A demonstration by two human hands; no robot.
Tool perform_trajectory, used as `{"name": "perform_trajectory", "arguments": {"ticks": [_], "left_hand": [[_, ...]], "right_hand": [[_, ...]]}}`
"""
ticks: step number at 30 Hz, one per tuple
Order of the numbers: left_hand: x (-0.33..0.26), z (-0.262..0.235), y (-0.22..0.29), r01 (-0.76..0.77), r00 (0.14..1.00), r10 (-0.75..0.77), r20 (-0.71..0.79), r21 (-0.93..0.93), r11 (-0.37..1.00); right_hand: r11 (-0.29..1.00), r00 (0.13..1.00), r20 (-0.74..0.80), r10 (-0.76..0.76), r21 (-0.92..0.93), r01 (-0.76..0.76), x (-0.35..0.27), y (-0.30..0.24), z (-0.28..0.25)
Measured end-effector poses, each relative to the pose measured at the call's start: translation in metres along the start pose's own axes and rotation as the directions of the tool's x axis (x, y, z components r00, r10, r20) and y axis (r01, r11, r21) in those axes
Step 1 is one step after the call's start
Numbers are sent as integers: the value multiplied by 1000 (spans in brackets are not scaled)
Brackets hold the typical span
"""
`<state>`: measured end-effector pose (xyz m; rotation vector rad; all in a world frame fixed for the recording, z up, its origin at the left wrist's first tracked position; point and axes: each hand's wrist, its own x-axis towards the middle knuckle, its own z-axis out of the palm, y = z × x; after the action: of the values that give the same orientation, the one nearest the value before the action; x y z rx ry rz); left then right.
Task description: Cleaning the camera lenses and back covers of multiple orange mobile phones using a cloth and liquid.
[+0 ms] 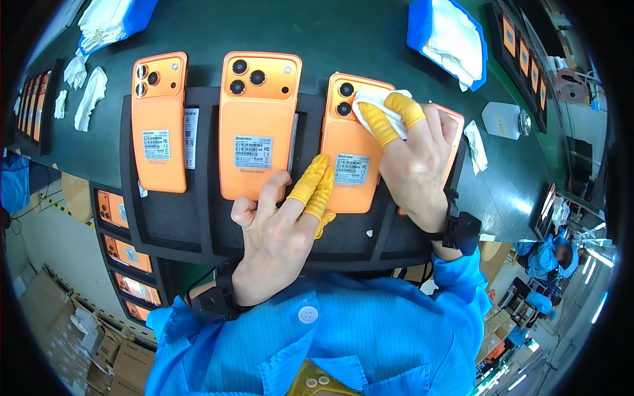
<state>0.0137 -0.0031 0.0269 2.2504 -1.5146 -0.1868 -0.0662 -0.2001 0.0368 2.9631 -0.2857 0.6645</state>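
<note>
White cloth (378, 105) under right hand (417, 162) wipes orange phone (351, 155) bearing white label (351, 169).

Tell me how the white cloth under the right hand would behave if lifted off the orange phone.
The white cloth looks thin and crumpled under the right hand, so it would probably droop, not hold shape. It likely weighs little. Bunched against the orange phone, it should slide easily over that smooth back.
</note>
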Motion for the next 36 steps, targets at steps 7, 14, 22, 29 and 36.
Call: {"name": "perform_trajectory", "arguments": {"ticks": [7, 14, 22, 29, 36], "left_hand": [[1, 1, 2, -10, 1000, 9, -11, -24, 1000], [4, 2, 1, -3, 1000, 3, -27, -9, 1000], [3, 1, 1, -6, 1000, 6, -17, -27, 1000], [2, -1, 0, -4, 1000, 3, -21, -21, 1000], [1, 1, -2, -8, 1000, 8, -2, -13, 1000]], "right_hand": [[999, 999, -21, 28, -31, -29, -8, -6, 1], [999, 999, 24, 24, -21, -24, -4, -3, -4], [999, 998, 47, 29, 17, -29, -6, -3, -7], [999, 1000, -12, -5, -45, 5, -2, -2, -3], [1000, 1000, 22, 8, 13, -8, -1, -5, -3]]}}
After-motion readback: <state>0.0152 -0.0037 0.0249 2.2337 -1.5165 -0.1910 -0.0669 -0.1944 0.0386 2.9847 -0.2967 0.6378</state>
